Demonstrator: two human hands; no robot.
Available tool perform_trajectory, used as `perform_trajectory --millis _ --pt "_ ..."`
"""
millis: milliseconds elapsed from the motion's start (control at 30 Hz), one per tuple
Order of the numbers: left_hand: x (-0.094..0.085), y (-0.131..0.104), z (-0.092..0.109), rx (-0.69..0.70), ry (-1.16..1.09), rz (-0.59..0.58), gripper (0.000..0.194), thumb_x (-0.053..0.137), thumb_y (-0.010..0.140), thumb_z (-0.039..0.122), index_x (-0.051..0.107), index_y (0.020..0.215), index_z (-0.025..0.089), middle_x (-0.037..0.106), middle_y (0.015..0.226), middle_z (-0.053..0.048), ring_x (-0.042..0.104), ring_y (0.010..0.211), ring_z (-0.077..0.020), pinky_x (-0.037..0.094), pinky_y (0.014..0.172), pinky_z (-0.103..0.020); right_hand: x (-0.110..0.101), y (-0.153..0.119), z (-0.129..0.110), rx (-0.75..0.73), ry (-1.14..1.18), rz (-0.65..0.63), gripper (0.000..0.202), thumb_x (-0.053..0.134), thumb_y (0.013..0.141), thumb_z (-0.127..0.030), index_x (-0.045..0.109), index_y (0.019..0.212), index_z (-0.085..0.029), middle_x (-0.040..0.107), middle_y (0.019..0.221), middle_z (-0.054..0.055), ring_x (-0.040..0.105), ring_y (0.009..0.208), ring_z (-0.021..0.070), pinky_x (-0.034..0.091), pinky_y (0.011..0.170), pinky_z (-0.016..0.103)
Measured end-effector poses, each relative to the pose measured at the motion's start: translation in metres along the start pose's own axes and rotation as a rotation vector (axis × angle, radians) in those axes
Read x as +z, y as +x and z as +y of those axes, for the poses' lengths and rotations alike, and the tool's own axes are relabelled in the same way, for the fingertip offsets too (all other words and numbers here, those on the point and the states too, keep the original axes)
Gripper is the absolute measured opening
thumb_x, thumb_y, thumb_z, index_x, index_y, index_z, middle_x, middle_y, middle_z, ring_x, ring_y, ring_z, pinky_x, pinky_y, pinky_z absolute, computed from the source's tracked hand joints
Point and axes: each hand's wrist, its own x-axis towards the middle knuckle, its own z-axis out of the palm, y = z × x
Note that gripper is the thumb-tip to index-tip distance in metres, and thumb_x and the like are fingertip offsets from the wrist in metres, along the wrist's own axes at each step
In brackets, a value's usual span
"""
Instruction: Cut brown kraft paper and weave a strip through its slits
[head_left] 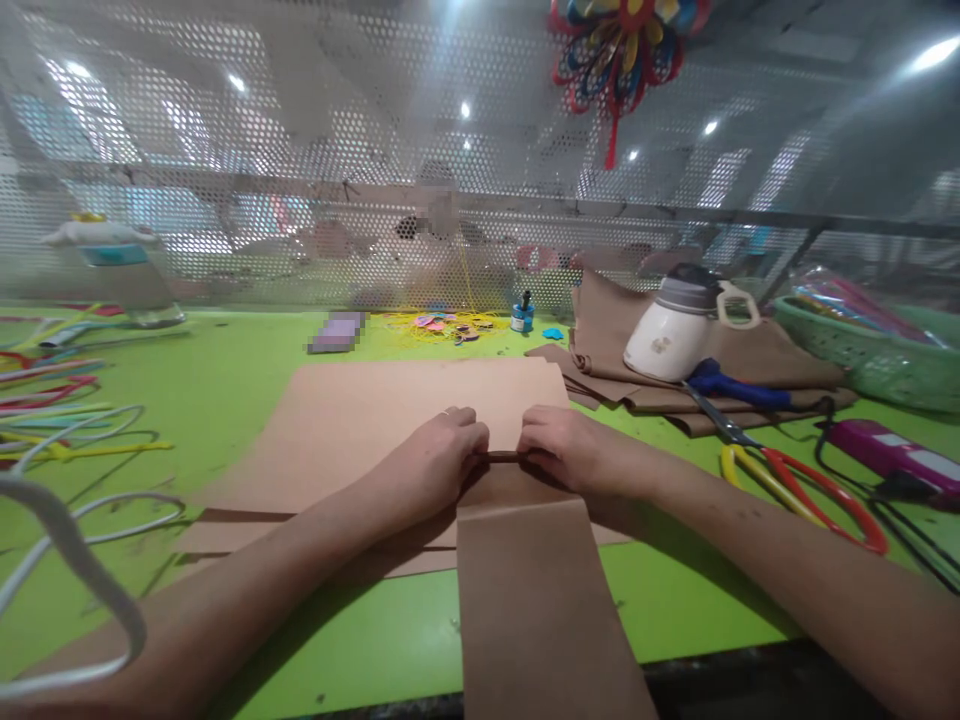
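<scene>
A long strip of brown paper runs from the near table edge up to my hands, with a crease across it and its far end folded over. My left hand pinches the left side of that folded end. At the right side, my right hand grips the same fold, fingers curled over it. Between the hands the fold shows as a narrow dark edge. Beneath lie larger light-brown paper sheets, stacked flat, partly covered by my left forearm.
Scissors with red and yellow handles lie right, near a purple device with a black cord. A white bottle stands on folded brown material. A green basket sits far right. Coloured cords spread left; a perforated screen stands behind.
</scene>
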Motion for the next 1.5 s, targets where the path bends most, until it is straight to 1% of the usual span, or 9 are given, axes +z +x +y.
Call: perform_trajectory --millis 233,433,600,767,900,1167,1267,1400,1500 --pt "-0.020 -0.013 0.022 0.027 -0.017 -0.044 0.017 0.044 0.089 0.011 0.055 0.077 0.016 0.051 0.086 -0.005 0.047 0.077 -0.0160 0.038 0.068 -0.028 -0.012 -0.014 -0.004 0.083 0.020 -0.064 0.013 0.050 0.088 -0.009 0.060 0.085 -0.016 0.058 0.091 0.006 0.053 0.084 0.0168 0.040 0.071 0.028" --pt "-0.016 -0.014 0.013 0.172 0.122 -0.059 0.005 0.052 0.086 0.014 0.054 0.082 0.017 0.051 0.088 -0.006 0.045 0.082 -0.0193 0.039 0.072 -0.031 -0.010 -0.018 -0.008 0.037 -0.172 -0.030 0.013 0.050 0.090 -0.010 0.057 0.080 -0.015 0.056 0.084 0.005 0.048 0.076 0.0163 0.036 0.066 0.028" --pt "-0.016 -0.009 0.011 0.128 0.146 -0.084 0.016 0.045 0.091 0.017 0.054 0.078 0.017 0.051 0.084 -0.006 0.044 0.078 -0.0184 0.037 0.068 -0.030 -0.011 -0.015 -0.006 0.058 -0.160 -0.044 0.012 0.055 0.090 -0.016 0.059 0.079 -0.015 0.058 0.084 0.006 0.051 0.081 0.0176 0.037 0.069 0.029" --pt "-0.017 -0.008 0.012 0.123 0.193 -0.102 0.014 0.047 0.090 0.017 0.053 0.078 0.017 0.052 0.085 -0.006 0.044 0.078 -0.0188 0.037 0.069 -0.030 -0.011 -0.016 -0.010 0.005 -0.201 -0.061 0.016 0.051 0.092 -0.013 0.057 0.077 -0.014 0.057 0.083 0.007 0.048 0.077 0.0170 0.036 0.066 0.028" --pt "-0.014 -0.009 0.009 0.143 0.222 -0.084 0.013 0.047 0.089 0.015 0.053 0.078 0.017 0.053 0.084 -0.006 0.044 0.076 -0.0185 0.038 0.069 -0.030 -0.008 -0.019 -0.009 -0.043 -0.291 -0.060 0.014 0.052 0.090 -0.009 0.056 0.078 -0.014 0.056 0.082 0.006 0.045 0.074 0.0169 0.034 0.064 0.029" --pt "-0.009 -0.008 0.003 0.237 0.300 0.009 0.012 0.046 0.088 0.016 0.055 0.081 0.016 0.055 0.086 -0.008 0.046 0.080 -0.0201 0.040 0.071 -0.032 0.001 -0.016 0.000 -0.154 -0.500 0.070 0.018 0.050 0.093 -0.013 0.057 0.075 -0.013 0.055 0.080 0.008 0.042 0.076 0.0192 0.031 0.065 0.032" --pt "-0.011 -0.009 0.003 0.115 0.147 0.017 0.013 0.047 0.084 0.013 0.059 0.081 0.016 0.059 0.086 -0.007 0.050 0.078 -0.0185 0.042 0.070 -0.030 0.003 -0.016 -0.002 -0.146 -0.515 0.082 0.015 0.054 0.090 -0.012 0.057 0.076 -0.013 0.055 0.081 0.007 0.042 0.078 0.0195 0.032 0.066 0.032" --pt "-0.023 -0.003 0.001 -0.241 -0.228 -0.041 0.023 0.045 0.081 0.017 0.067 0.086 0.018 0.066 0.080 -0.003 0.056 0.070 -0.0154 0.042 0.063 -0.025 0.004 -0.016 -0.005 -0.118 -0.532 0.113 0.014 0.055 0.088 -0.011 0.056 0.074 -0.013 0.055 0.080 0.007 0.043 0.078 0.0196 0.031 0.063 0.032" --pt "-0.030 0.005 0.000 -0.330 -0.383 -0.033 0.025 0.044 0.083 0.028 0.066 0.085 0.017 0.067 0.076 -0.001 0.056 0.067 -0.0149 0.041 0.061 -0.024 0.003 -0.016 -0.010 -0.098 -0.528 0.134 0.013 0.053 0.087 -0.013 0.055 0.074 -0.014 0.054 0.081 0.008 0.043 0.078 0.0196 0.031 0.064 0.033"
